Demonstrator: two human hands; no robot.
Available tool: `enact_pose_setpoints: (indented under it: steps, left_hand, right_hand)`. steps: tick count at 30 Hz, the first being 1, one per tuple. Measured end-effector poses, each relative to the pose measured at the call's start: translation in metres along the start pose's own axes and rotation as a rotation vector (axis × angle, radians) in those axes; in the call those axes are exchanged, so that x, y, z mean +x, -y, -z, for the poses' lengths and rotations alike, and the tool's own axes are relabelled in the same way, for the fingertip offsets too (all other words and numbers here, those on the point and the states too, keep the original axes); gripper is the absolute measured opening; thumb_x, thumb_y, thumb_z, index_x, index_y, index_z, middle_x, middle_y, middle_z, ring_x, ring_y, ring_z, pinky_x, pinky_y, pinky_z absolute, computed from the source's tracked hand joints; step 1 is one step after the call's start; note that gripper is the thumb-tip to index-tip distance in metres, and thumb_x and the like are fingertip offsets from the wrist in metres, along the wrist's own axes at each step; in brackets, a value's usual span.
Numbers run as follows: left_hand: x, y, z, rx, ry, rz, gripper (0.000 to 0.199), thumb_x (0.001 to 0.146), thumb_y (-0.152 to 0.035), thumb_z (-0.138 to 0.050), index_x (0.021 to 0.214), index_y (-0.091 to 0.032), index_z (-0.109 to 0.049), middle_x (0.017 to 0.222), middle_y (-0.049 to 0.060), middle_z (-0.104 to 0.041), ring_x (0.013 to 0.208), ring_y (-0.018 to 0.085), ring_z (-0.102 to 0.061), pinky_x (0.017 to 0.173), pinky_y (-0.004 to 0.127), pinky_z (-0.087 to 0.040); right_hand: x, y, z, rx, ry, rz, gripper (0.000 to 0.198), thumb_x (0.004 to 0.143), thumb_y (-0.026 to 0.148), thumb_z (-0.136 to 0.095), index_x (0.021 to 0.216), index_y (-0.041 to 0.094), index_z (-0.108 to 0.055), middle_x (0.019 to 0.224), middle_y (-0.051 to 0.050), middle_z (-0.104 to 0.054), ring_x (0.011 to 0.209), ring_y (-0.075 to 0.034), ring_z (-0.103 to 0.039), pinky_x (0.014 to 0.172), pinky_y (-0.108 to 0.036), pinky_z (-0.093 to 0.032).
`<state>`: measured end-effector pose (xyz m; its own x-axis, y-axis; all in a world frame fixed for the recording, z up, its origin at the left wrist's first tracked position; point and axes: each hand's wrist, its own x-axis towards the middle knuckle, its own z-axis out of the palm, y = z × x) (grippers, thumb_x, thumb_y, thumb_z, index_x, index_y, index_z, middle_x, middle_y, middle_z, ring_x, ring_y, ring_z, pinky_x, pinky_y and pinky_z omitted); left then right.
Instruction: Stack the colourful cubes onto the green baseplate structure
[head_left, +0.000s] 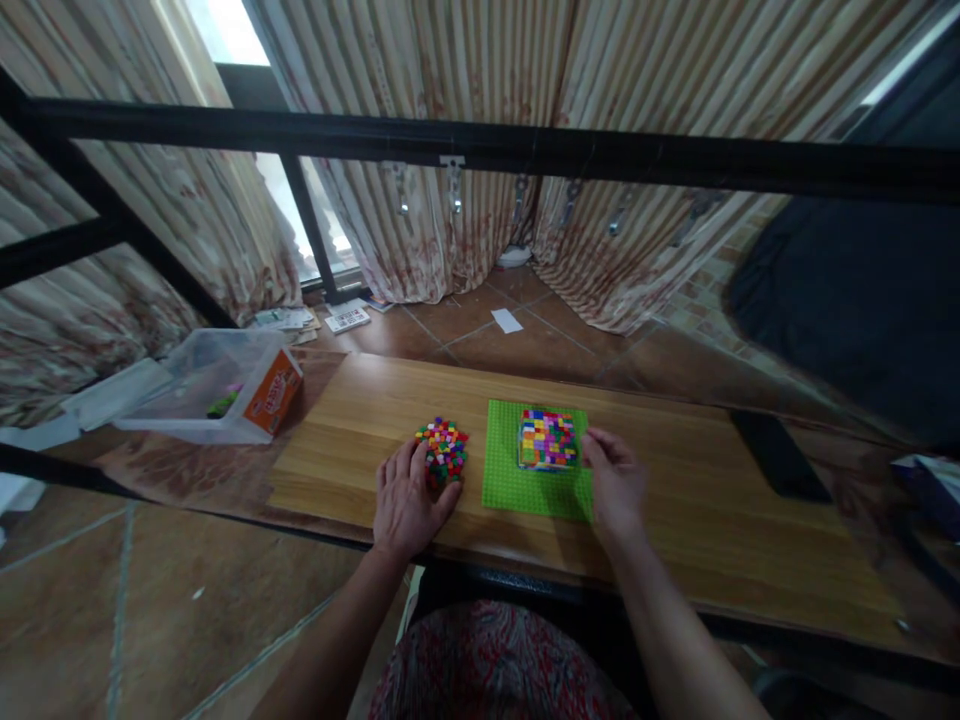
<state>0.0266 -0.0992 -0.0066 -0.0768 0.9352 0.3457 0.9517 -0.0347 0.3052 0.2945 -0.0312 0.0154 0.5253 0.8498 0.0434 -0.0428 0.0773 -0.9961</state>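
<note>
Bricks (pixel 450 452), tiny multicoloured plastic ones, lay against your loosely spread left hand (pixel 410 500); your right hand (pixel 616 482) curled, grip indiscernible, beside the boxy multicoloured block (pixel 549 438) near the green studded plastic baseplate's (pixel 525 490) back edge. The block seemed light, stiff, best held low.

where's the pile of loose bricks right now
In the head view, the loose brick pile sits on the wooden tabletop, just left of the green baseplate, at the left hand's fingertips.
</note>
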Motion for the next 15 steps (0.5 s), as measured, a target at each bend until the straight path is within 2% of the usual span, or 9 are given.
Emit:
enact_pose_setpoints:
  steps: [3,7,9,15]
  left_hand:
    - [0.000,0.000,0.002,-0.014,0.004,0.007,0.069,0.082,-0.054,-0.060,0.137,-0.016,-0.044,0.139,0.016,-0.052,0.125,0.035,-0.049,0.105,0.050,-0.036]
    - [-0.001,0.000,0.002,-0.069,0.002,-0.006,0.070,0.082,-0.050,-0.061,0.139,-0.017,-0.041,0.139,0.016,-0.052,0.123,0.034,-0.050,0.105,0.050,-0.036]
    - [-0.002,0.001,0.002,-0.112,-0.014,-0.012,0.071,0.081,-0.048,-0.062,0.141,-0.017,-0.038,0.139,0.016,-0.051,0.124,0.034,-0.050,0.105,0.049,-0.037]
    - [-0.005,0.007,0.001,-0.252,-0.063,-0.036,0.066,0.086,-0.038,-0.056,0.144,-0.015,-0.033,0.138,0.017,-0.050,0.127,0.031,-0.048,0.105,0.049,-0.041]
  right_hand:
    - [-0.018,0.018,-0.010,-0.125,0.093,0.149,0.023,0.076,0.040,-0.069,0.085,0.019,-0.071,0.081,-0.003,-0.071,0.073,-0.016,-0.063,0.072,-0.032,-0.050]
    - [-0.047,0.031,-0.034,-0.300,0.454,0.319,0.017,0.085,0.032,-0.059,0.090,0.021,-0.071,0.090,-0.005,-0.071,0.081,-0.018,-0.065,0.074,-0.032,-0.051]
    - [-0.057,0.028,-0.050,-0.435,0.582,0.400,0.019,0.087,0.025,-0.053,0.093,0.021,-0.071,0.091,-0.005,-0.069,0.083,-0.019,-0.064,0.076,-0.033,-0.051]
    - [-0.056,0.003,-0.097,-0.838,0.724,0.499,0.035,0.086,0.007,-0.044,0.107,0.017,-0.070,0.099,-0.011,-0.067,0.095,-0.023,-0.062,0.087,-0.034,-0.047]
